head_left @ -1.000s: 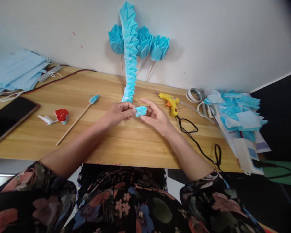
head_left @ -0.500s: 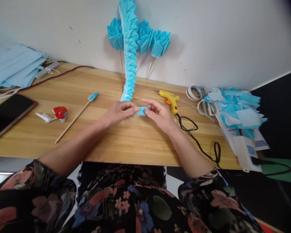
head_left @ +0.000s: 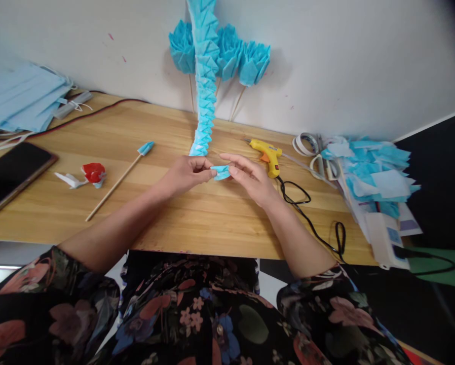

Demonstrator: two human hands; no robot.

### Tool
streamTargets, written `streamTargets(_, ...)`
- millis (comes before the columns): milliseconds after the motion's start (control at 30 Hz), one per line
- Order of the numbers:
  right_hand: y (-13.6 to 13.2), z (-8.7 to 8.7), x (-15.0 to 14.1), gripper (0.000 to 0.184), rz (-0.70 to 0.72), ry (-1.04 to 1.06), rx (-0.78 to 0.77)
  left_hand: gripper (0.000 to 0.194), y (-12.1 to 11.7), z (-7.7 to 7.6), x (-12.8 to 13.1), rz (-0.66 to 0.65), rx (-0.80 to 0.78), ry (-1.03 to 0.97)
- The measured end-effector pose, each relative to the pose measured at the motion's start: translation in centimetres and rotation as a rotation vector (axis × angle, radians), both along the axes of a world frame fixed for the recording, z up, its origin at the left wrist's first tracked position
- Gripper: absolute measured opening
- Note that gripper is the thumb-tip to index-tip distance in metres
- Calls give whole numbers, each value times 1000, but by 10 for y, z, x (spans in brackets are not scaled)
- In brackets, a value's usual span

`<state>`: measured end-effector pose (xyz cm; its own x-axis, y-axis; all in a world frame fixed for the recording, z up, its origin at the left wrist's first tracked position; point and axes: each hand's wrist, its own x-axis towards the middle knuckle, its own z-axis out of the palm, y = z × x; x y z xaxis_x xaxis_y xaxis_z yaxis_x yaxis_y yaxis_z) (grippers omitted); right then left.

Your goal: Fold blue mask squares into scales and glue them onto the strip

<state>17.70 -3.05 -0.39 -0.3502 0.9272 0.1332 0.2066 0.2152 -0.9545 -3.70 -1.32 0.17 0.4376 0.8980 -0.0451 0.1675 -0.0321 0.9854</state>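
A small folded piece of light blue crepe-like paper (head_left: 222, 173) is stretched between my two hands above the table. My left hand (head_left: 191, 175) pinches its left end between thumb and forefinger. At its right end, my right hand (head_left: 250, 177) grips it with thumb and fingers. Just beyond my hands a long strip of folded blue pieces (head_left: 204, 86) runs from the table up against the wall. To the left lies a wooden stick (head_left: 113, 188) with a blue folded tip (head_left: 146, 148). A yellow glue gun (head_left: 266, 156) lies to the right of my right hand.
Blue paper flowers (head_left: 254, 63) on sticks lean on the wall. Blue masks (head_left: 22, 99), a phone (head_left: 16, 175) and a red object (head_left: 93, 173) are at left. Tape (head_left: 306, 145), scissors (head_left: 324, 167), blue scraps (head_left: 379, 167) and a white box (head_left: 385, 238) are at right. A black cord (head_left: 314, 230) trails to the front.
The blue paper piece has turned slightly and shows a longer face between my fingers. Both hands stay nearly in place. The whole view has shifted a little.
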Motion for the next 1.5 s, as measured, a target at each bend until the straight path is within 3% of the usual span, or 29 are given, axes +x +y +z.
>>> streamTargets(200, 2, -1, 3, 45, 0, 42, -28, 19, -1, 1, 0, -2, 1, 27)
streamTargets(300, 4, -3, 5, 42, -29, 45, 38, 20, -1, 2, -1, 4, 6, 40)
streamTargets(400, 4, 0, 7, 28, -75, -8, 243, 20, 0, 1, -2, 21, 8, 41)
streamTargets(567, 2, 10, 8, 4, -103, -232, 733, 18, 0, 3, -5, 51, 6, 64)
streamTargets(667, 3, 10, 8, 5, -95, -338, 838, 18, -1, 6, -5, 56, 10, 71)
streamTargets(833, 7, 7, 6, 11, -52, -456, 775, 19, -1, 8, -5, 56, 18, 65)
streamTargets(1033, 8, 4, 7, 11, -32, -453, 695, 19, 0, 6, -4, 28, -5, 5)
streamTargets(1300, 9, -1, 6, 7, -12, -387, 814, 18, 1, 3, -3, -7, -39, -22)
streamTargets(1500, 6, 0, 3, 2, -24, -422, 686, 18, -1, 2, -3, 6, 22, -20)
